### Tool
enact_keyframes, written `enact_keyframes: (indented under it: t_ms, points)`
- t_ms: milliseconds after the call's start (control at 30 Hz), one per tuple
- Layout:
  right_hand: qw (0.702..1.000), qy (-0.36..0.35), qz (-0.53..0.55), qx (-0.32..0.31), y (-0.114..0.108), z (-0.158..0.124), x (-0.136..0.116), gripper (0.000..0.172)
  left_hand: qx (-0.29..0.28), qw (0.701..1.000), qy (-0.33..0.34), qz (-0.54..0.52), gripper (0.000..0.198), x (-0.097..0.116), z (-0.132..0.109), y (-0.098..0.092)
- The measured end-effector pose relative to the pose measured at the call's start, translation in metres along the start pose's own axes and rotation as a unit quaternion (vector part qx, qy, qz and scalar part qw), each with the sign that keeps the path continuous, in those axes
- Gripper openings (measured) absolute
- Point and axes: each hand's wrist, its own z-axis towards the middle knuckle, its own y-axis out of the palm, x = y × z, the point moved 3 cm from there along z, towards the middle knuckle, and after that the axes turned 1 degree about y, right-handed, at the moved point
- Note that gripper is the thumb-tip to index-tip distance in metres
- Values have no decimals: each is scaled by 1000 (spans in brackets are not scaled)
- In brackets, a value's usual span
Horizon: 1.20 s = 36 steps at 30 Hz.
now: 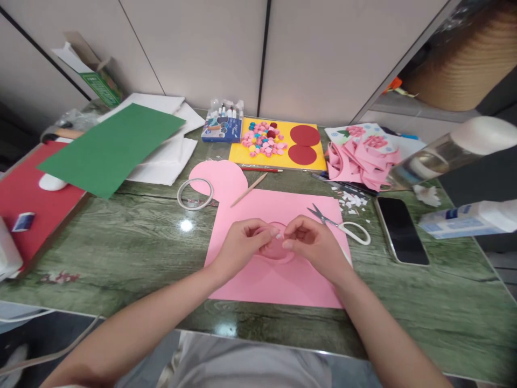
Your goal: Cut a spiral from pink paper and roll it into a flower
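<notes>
My left hand (pixel 247 241) and my right hand (pixel 317 247) meet over a large pink sheet (pixel 242 280), fingertips pinched close together. A tiny white bit (pixel 278 236) shows at the left fingertips; what each hand pinches is too small to name. Just under the fingers is a round pink piece (pixel 278 254) with a paler rim, partly hidden by both hands. Scissors (pixel 343 225) with white handles lie spread beside my right hand. A wooden pencil-like stick (pixel 249 189) rests across the sheet's upper edge. Pink paper circles (pixel 226 180) lie behind it, partly under a roll of tape (pixel 195 194).
A yellow sheet (pixel 278 163) bears colourful small pieces and dark red circles. Pink offcuts (pixel 359 161), white scraps (pixel 352 200), a phone (pixel 402 230) and a leaning clear bottle (pixel 428 156) are on the right. Green card (pixel 115 145) and red card (pixel 24 178) lie left.
</notes>
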Motion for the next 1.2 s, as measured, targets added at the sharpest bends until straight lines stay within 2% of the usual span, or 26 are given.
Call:
enact_keyframes:
  t_ms: [367, 633, 1200]
  points:
    - [998, 2, -54, 29, -3, 1, 2, 8, 26, 999, 26, -18, 22, 0, 1, -1]
    - [997, -4, -74, 34, -4, 1, -2, 13, 24, 999, 32, -21, 20, 0, 1, 0]
    - [997, 0, -68, 40, -4, 0, -1, 11, 35, 998, 51, -8, 19, -1, 2, -1]
